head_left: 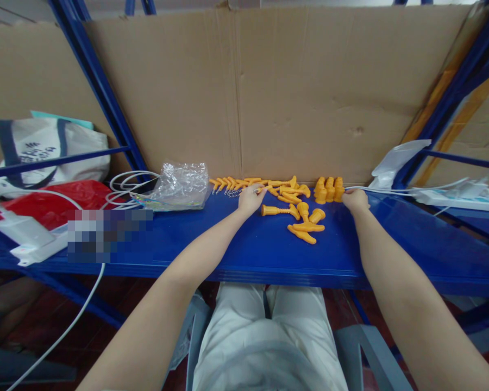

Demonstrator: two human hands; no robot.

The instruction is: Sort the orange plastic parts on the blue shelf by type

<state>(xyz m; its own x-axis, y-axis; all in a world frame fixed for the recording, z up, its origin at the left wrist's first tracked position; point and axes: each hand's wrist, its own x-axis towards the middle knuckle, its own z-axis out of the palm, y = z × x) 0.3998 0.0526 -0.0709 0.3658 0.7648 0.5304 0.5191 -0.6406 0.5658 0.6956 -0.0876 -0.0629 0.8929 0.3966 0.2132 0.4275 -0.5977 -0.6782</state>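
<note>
My left hand [250,200] is closed at the back of the blue shelf, its fingertips pinching a slim orange plastic piece [262,189]. Beside it, orange T-shaped handles with small metal chains [228,185] lie in a row along the cardboard. My right hand [356,200] is closed against the rightmost of the upright stepped orange plastic pieces [339,191]; its fingertips are partly hidden. Between the hands lie a loose pile of orange handles [293,191], an orange piece with a ribbed stem [279,210], and several more orange parts [308,227] nearer the front.
A clear plastic bag [183,184] lies left of the row. Further left are white cables [126,184], a red bag [61,201], a canvas tote [52,146] and a power strip [38,247]. Another power strip [460,198] is at right. Cardboard [269,92] walls the back.
</note>
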